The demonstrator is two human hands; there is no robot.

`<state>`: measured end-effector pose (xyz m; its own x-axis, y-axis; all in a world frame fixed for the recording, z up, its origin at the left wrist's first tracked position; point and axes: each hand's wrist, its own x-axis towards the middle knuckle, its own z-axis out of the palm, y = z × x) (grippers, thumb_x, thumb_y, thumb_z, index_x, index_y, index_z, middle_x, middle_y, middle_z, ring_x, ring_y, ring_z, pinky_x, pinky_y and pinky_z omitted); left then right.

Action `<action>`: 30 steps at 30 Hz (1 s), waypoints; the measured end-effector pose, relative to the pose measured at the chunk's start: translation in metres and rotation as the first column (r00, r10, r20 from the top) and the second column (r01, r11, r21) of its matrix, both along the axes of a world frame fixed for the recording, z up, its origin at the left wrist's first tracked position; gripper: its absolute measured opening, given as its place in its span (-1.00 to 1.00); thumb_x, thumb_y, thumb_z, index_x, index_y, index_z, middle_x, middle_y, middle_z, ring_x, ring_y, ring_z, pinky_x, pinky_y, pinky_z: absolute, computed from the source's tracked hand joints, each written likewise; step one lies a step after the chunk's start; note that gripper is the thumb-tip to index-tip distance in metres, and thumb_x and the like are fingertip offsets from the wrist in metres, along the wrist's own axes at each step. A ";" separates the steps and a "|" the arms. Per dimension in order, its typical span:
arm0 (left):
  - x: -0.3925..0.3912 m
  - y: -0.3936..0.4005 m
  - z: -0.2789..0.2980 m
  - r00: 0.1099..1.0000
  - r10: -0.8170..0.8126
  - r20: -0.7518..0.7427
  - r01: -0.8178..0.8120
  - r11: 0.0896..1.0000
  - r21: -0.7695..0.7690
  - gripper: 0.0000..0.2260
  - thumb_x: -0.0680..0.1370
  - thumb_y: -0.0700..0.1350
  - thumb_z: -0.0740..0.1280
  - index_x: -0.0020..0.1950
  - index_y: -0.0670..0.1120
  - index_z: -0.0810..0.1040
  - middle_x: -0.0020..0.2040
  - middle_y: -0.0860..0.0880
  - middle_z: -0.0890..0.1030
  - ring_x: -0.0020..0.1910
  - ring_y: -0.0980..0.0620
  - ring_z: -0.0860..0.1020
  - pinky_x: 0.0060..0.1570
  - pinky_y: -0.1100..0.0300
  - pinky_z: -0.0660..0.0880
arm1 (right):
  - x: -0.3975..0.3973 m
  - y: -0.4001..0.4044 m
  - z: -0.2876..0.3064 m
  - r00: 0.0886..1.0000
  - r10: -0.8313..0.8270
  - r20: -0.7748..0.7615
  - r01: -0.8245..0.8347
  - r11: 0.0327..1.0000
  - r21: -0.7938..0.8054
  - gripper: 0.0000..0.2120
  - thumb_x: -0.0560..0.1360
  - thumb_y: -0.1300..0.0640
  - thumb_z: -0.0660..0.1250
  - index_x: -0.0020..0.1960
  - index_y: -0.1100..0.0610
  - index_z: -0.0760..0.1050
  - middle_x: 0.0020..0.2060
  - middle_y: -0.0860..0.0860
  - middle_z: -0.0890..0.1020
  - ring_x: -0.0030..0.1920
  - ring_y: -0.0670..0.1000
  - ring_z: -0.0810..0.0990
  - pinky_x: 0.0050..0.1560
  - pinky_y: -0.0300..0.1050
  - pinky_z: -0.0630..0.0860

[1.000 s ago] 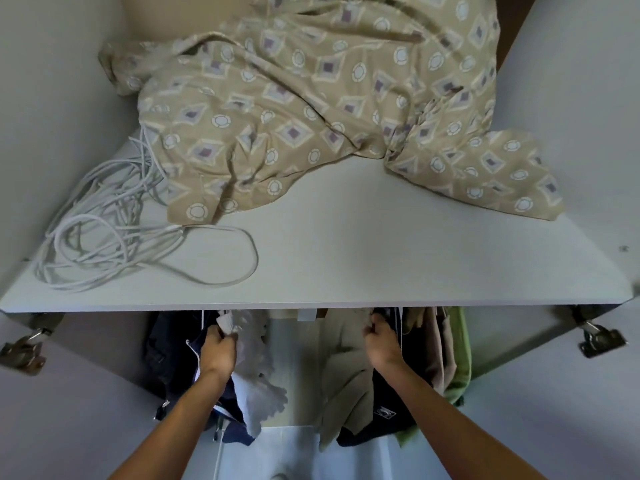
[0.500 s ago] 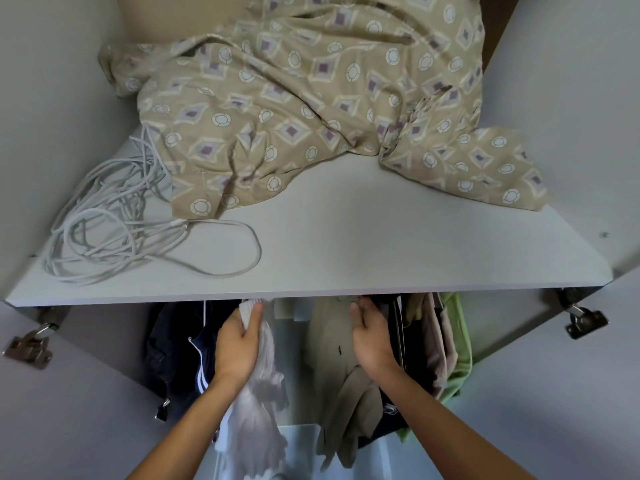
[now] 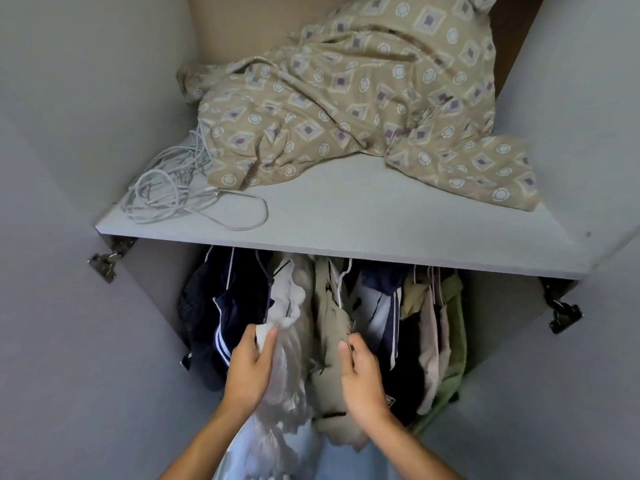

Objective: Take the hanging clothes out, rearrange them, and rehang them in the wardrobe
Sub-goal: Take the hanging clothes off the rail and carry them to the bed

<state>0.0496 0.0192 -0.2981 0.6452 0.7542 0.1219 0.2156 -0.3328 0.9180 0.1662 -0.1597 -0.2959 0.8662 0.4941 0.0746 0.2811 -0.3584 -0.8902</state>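
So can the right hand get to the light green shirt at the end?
Probably yes: the right hand holds a beige garment, and the light green shirt hangs uncovered further right.

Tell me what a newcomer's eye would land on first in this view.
Probably the crumpled beige patterned sheet heaped on the wardrobe's top shelf, with a loose coil of white cable at its left. Below the shelf, the left hand grips a white garment and the right hand a khaki one among dark hanging clothes.
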 end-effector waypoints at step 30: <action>-0.515 -0.217 -0.016 0.815 0.550 -0.184 -0.575 0.807 -0.134 -0.60 0.71 0.15 0.17 -0.13 -0.13 0.40 -0.25 -0.07 0.50 -0.24 0.13 0.44 -0.10 0.03 0.48 | -0.400 -0.121 -0.041 0.586 0.761 -0.277 -0.806 0.582 -0.105 -0.65 0.63 -0.15 0.29 0.02 0.16 0.52 -0.37 0.14 0.45 -0.35 -0.07 0.36 -0.29 -0.07 0.34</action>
<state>-0.4653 -0.1983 -0.3139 0.1013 0.9897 -0.1016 0.4358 0.0476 0.8988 -0.2336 -0.2807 -0.3371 0.1153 0.9685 -0.2208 0.3816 -0.2485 -0.8903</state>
